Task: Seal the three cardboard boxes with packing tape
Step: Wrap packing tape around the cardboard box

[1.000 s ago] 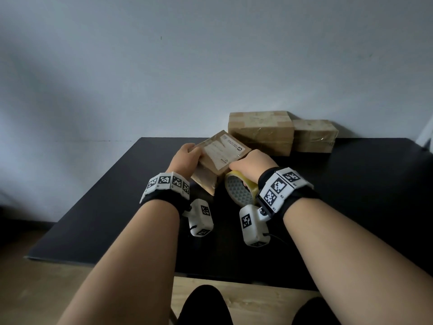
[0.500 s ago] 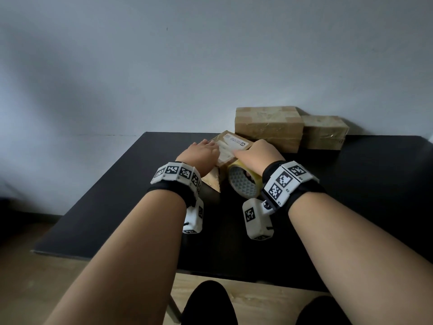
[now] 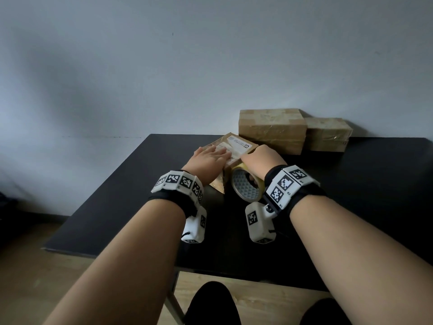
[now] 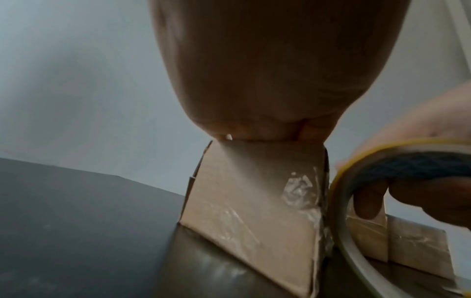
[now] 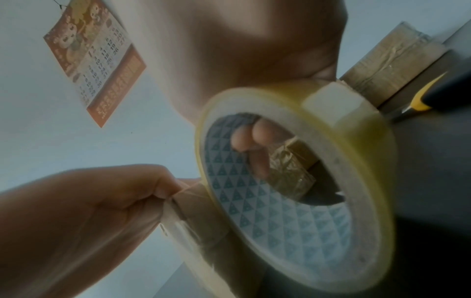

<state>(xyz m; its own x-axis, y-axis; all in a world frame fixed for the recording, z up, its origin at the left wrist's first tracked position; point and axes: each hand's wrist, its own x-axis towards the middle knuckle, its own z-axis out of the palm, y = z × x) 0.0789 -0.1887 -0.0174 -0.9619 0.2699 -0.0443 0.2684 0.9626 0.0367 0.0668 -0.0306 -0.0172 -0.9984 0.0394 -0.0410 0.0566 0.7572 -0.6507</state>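
Note:
A small cardboard box (image 3: pixel 237 143) with a white label stands on the black table (image 3: pixel 112 207). My left hand (image 3: pixel 212 157) lies flat on its top with straight fingers pressing down. The box's near side (image 4: pixel 244 201) shows shiny clear tape. My right hand (image 3: pixel 259 157) grips the roll of packing tape (image 3: pixel 246 186) against the box's right edge, with fingers (image 5: pixel 251 139) hooked through the roll's core (image 5: pixel 285 201). Two more cardboard boxes, one larger (image 3: pixel 271 127) and one smaller (image 3: pixel 328 133), stand side by side at the back against the wall, wrapped in clear tape.
A utility knife (image 5: pixel 430 96) with a yellow and black handle lies on the table to the right, near the back boxes. A calendar (image 5: pixel 94 60) hangs on the wall. The table's front edge (image 3: pixel 210 266) is close to my knees.
A second ago my left hand held the small box tilted up. The box now sits flat on the table and my left hand has come onto its top. The tape roll stays at its right edge.

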